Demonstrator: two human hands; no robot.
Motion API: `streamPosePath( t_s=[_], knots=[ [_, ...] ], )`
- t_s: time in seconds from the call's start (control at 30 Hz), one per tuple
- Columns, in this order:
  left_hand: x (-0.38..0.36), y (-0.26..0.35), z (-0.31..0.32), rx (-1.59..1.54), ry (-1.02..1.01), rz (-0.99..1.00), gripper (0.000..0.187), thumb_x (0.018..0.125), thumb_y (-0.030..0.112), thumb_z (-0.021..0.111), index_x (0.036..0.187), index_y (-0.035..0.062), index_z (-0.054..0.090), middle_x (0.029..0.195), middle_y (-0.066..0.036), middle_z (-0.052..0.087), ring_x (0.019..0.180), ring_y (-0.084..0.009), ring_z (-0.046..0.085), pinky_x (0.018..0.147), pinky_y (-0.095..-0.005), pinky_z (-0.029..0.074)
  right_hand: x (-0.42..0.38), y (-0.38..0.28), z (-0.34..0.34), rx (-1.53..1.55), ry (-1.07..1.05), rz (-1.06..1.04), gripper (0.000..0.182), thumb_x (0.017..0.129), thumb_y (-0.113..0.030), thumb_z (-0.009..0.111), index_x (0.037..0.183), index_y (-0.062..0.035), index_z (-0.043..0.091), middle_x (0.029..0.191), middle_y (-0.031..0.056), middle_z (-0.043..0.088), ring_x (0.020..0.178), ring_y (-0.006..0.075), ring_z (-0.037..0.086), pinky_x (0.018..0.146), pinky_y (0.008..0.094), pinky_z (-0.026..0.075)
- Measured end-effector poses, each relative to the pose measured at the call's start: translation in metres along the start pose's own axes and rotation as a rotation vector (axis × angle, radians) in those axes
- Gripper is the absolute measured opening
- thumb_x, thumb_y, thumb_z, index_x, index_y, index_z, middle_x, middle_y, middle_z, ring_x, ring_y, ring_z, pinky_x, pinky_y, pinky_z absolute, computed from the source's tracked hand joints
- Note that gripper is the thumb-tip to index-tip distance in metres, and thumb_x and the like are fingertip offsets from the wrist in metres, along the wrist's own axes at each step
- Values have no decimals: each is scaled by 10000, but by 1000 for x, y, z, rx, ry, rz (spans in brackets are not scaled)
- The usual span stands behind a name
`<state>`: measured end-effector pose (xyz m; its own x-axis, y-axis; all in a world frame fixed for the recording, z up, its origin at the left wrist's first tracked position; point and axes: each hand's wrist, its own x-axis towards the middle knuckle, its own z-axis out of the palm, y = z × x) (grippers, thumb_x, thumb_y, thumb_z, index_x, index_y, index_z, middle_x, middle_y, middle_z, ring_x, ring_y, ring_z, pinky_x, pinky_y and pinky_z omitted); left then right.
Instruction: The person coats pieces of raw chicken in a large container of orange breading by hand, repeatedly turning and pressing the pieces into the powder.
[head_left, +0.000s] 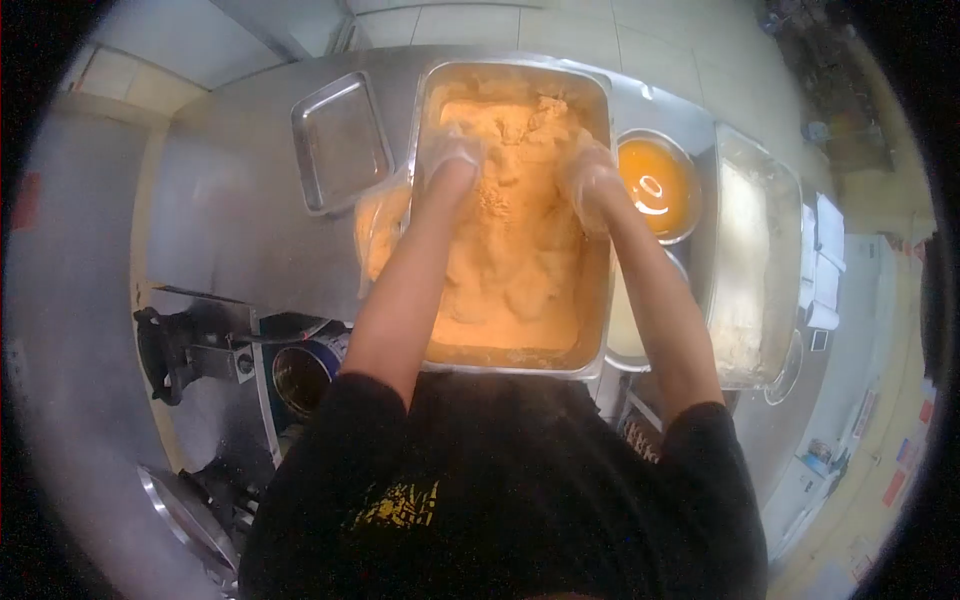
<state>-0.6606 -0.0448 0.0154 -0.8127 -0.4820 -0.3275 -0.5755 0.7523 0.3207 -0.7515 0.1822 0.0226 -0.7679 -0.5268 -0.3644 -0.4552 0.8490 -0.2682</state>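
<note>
A deep metal tray [597,330] holds a large amount of loose orange powder [510,290], uneven and heaped in places. In it, by the left wall, is my left hand [453,152], wearing a clear plastic glove. My right hand [590,180], gloved the same way, is at the tray's right wall. Powder, glove and blur obscure the fingers of both hands, so what they hold, if anything, does not show. Clumpy orange pieces [550,108] lie at the far end of the powder.
Right of the tray stand a metal bowl of orange liquid [645,180], a partly hidden bowl of pale liquid [626,325] and a long container of white powder [738,260]. A shallow metal tray [310,150] and a bag of orange powder [378,235] lie to the left.
</note>
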Motion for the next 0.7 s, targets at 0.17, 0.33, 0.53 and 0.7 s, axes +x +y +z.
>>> streamPosePath(
  t_s=[0.17,0.33,0.53,0.7],
  knots=[
    [98,-4,29,-142,96,87,402,974,317,575,1287,95,697,1393,-142,660,1242,-323,646,1050,-427,499,108,21,39,858,194,397,639,917,-506,670,1343,-31,636,1455,221,590,1307,359,598,1054,430,500],
    [127,6,19,-441,-109,-141,676,940,540,605,1438,84,592,1509,-153,564,1322,-347,580,1113,-450,437,142,11,37,510,112,252,831,876,-652,633,1460,-63,578,1567,190,497,1461,323,457,1196,398,375],
    [92,13,22,-319,-536,-152,849,931,700,537,1485,57,555,1533,-188,543,1345,-375,550,1129,-492,407,96,-13,0,312,-182,22,757,946,-686,520,1539,-215,528,1544,99,557,1410,298,523,1190,404,384],
    [27,-1,45,69,-633,-35,509,995,318,445,1380,51,642,1457,-187,611,1325,-383,596,1104,-480,456,19,-47,3,381,-527,-60,604,1045,-544,486,1518,-172,533,1533,100,562,1384,290,534,1136,388,429]
  ],
)
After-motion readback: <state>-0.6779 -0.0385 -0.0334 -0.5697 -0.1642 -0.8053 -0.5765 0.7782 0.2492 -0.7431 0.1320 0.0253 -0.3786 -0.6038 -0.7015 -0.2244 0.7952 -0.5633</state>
